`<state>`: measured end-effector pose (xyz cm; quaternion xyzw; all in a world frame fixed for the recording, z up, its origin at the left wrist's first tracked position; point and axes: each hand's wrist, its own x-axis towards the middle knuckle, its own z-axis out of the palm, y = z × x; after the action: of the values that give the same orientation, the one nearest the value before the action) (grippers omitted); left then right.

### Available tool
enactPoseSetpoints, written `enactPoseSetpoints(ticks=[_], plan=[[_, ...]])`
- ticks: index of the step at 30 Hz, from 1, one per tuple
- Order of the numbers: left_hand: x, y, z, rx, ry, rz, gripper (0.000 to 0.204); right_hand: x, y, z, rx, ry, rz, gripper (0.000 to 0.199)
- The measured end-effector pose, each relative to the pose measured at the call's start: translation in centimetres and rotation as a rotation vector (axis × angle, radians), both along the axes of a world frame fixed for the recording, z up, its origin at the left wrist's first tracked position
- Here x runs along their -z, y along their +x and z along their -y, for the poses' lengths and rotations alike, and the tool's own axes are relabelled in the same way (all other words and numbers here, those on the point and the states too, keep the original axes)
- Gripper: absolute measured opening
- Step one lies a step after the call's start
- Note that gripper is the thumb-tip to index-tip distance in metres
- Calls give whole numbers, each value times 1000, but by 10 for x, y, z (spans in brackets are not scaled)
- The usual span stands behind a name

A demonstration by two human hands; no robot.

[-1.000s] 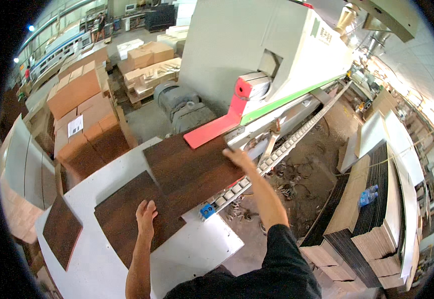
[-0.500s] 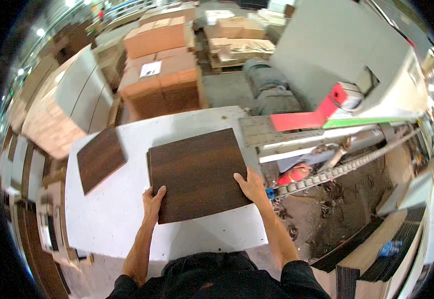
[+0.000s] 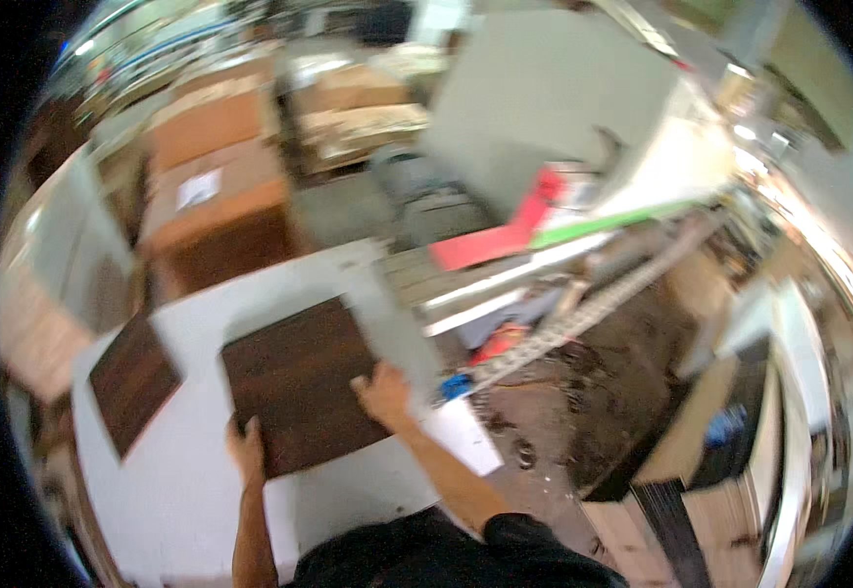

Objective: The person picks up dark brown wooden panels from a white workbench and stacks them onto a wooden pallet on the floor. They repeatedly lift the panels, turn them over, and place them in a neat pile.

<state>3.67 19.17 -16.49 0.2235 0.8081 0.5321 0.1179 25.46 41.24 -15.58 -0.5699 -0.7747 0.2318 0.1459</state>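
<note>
While the dark brown wooden panel (image 3: 301, 384) lies flat on the white table (image 3: 176, 490), you grasp it with both hands — your left hand (image 3: 247, 452) grips its near left corner and your right hand (image 3: 383, 394) presses on its right edge. A smaller dark panel (image 3: 132, 380) lies apart to the left on the same table; beyond it stand stacks of brown boards (image 3: 213, 196) — and a grey machine (image 3: 554, 108) rises to the right.

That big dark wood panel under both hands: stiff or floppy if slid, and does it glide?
The dark panel looks rigid: it lies flat with straight edges. It probably glides easily on the smooth white table. Likely heavy-ish, since the left hand and right hand both grip it.
</note>
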Motion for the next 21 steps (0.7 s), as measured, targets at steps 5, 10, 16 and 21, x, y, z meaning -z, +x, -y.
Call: enactPoseSetpoints(ticks=[5,10,16,21], plan=[[-1,-15,3,62,-119,150,52,-8,-3,-2,-19,16,2,72],[26,-21,31,26,-76,288,65,-13,20,31,-21,21,-1,69],[-57,29,56,91,-167,224,58,-1,34,59,-11,156,-16,65],[-53,35,65,64,-148,210,59,-10,30,59,-50,153,-4,63]])
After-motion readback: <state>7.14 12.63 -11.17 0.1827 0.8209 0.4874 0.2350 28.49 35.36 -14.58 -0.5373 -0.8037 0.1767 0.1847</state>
